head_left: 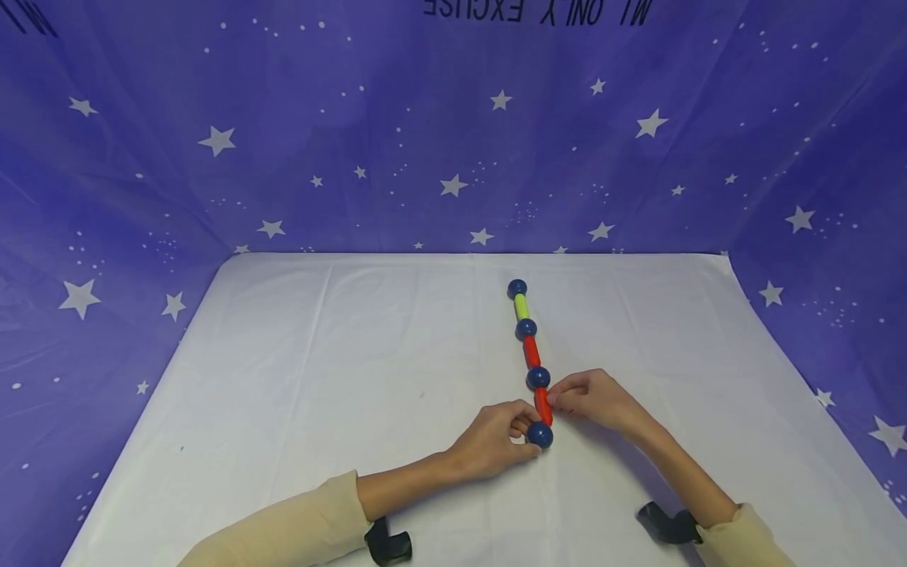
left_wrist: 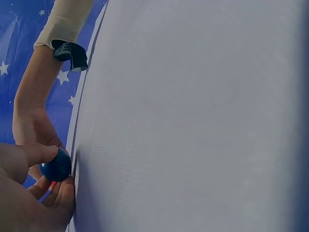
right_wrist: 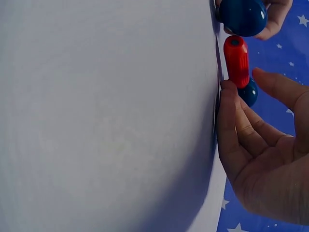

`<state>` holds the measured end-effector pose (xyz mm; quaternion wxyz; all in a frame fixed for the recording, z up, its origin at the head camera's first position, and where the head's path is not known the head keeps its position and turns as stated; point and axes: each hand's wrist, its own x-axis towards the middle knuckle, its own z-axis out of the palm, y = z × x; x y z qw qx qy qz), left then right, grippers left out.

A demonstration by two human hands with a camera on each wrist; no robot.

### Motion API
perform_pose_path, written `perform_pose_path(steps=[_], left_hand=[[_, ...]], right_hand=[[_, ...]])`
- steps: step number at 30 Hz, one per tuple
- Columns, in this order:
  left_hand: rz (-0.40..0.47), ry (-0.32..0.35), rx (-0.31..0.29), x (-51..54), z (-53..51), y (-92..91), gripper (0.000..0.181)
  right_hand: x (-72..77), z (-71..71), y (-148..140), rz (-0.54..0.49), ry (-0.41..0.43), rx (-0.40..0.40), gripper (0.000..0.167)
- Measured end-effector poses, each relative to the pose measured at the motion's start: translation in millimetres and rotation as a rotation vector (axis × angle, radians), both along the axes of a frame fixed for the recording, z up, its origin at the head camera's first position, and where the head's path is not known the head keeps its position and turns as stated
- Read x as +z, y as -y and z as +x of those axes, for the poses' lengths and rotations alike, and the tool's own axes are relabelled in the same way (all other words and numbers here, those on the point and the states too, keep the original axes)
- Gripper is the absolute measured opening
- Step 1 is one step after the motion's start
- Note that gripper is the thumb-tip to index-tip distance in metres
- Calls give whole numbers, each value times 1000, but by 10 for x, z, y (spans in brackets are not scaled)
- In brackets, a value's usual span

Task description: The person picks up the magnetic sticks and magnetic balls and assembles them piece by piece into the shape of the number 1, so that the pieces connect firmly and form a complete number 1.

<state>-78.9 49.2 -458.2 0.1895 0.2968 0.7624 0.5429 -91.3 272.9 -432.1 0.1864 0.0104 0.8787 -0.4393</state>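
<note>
A chain of blue balls and magnetic rods runs away from me across the white table. My left hand (head_left: 489, 441) pinches the nearest blue ball (head_left: 540, 435) between thumb and fingers, and that ball shows again as a blue ball (left_wrist: 56, 165) in the left wrist view. My right hand (head_left: 598, 402) holds the nearest red magnetic rod (head_left: 543, 405) lightly from the right side. In the right wrist view the dark end of the red rod (right_wrist: 236, 62) faces the left hand's ball. Whether rod and ball touch I cannot tell.
Farther along the chain lie a blue ball (head_left: 538, 378), a second red rod (head_left: 531, 352), another blue ball (head_left: 526, 329), a yellow-green rod (head_left: 521, 306) and the end ball (head_left: 517, 289). A purple star-printed cloth (head_left: 397, 118) surrounds the white tabletop (head_left: 340, 354).
</note>
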Motion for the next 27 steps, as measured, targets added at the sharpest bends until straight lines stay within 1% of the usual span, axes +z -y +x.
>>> perform_pose_path(steps=[4,9,14,27], left_hand=[[-16,-21,0,-3,-3,-9,30],[-34,-45,-6,0,-2,-13,32],[-34,-40,-4,9,4,-22,31],[-21,-45,2,-9,-5,-50,29]], right_hand=[[-2,0,38,-8,7,2,21],[-11,9,79,-22,-7,9,22],[-44,-2,86,-40,-3,1,21],[-50,-26,98,-64,34,-36,20]])
